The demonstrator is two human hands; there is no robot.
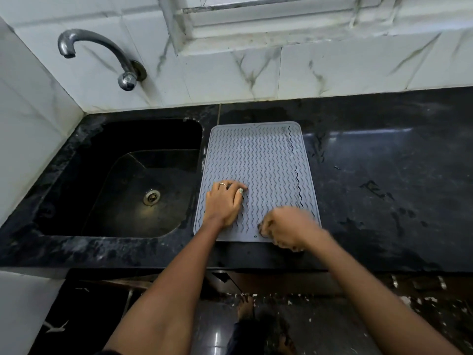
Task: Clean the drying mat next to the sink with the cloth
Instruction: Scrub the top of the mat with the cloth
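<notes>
The drying mat (256,175), grey and ribbed with wavy ridges, lies flat on the black bench (384,175) just to the right of the sink (122,180), its long axis running away from the person toward the tiled wall. The left hand (225,204) rests palm-down on the near-left part of the mat, fingers (238,187) spread flat and gripping nothing, seemingly pinning the mat in place. The right hand (289,228) sits at the near-right corner, blurred, with its fingers curled inward; something dark shows under them that may be the cloth, but the blur hides it, so whether they grip it cannot be told. Most of the mat stretches ahead of both hands, toward the wall, so the next wiping stroke would likely run forward along the long axis or sideways across the near edge. The right hand is the nearer one to the uncleaned right strip, where dark wavy marks (298,188) sit in the grooves. A tap (97,55) curves out of the wall above the sink, well apart from the work.
</notes>
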